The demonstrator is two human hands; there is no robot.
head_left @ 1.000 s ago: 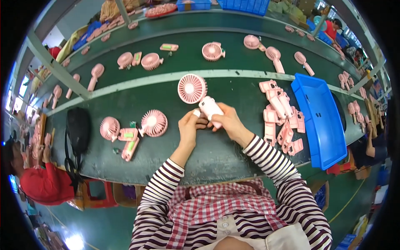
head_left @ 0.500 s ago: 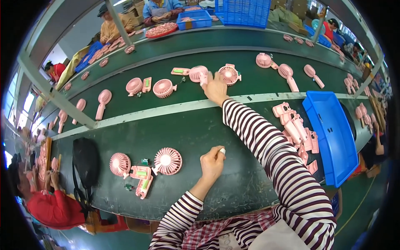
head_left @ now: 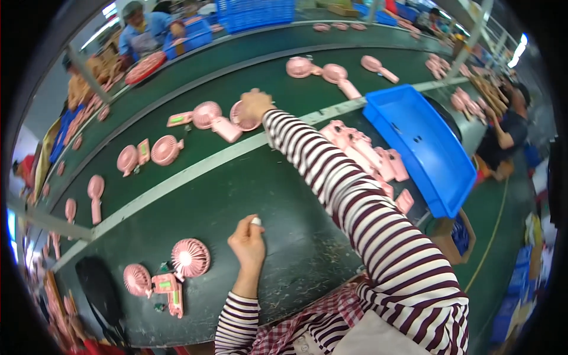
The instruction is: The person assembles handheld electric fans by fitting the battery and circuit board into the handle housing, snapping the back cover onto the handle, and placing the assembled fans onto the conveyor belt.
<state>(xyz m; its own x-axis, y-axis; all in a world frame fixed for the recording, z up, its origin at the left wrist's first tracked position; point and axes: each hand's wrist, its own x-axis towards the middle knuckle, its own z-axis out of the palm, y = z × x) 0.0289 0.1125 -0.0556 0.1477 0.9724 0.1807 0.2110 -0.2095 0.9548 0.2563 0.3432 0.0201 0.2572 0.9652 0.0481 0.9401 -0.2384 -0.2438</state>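
Note:
My right hand [head_left: 257, 105] reaches across the metal rail onto the far green belt. Its fingers are bent over a pink fan head [head_left: 241, 118], covering much of it; motion blurs them. Just left of it lies a pink handheld fan [head_left: 207, 115] with its handle toward me. My left hand [head_left: 247, 241] is closed above the near work surface, a small white piece or covering showing at a fingertip. To its left lie a round pink fan head [head_left: 190, 258], a smaller one [head_left: 137, 280] and open pink handle shells [head_left: 170, 290] with green inserts.
A blue tray [head_left: 435, 154] stands at the right, beside a pile of pink handle shells [head_left: 370, 154]. A black bag [head_left: 97, 290] lies at the near left. The metal rail [head_left: 177, 174] divides the surface from the belt. Other people work across the belt and at both sides.
My view has turned right, shifting the scene left. My right hand has gone from the handheld fan to the fan head right of it. My left hand stays closed above the near surface.

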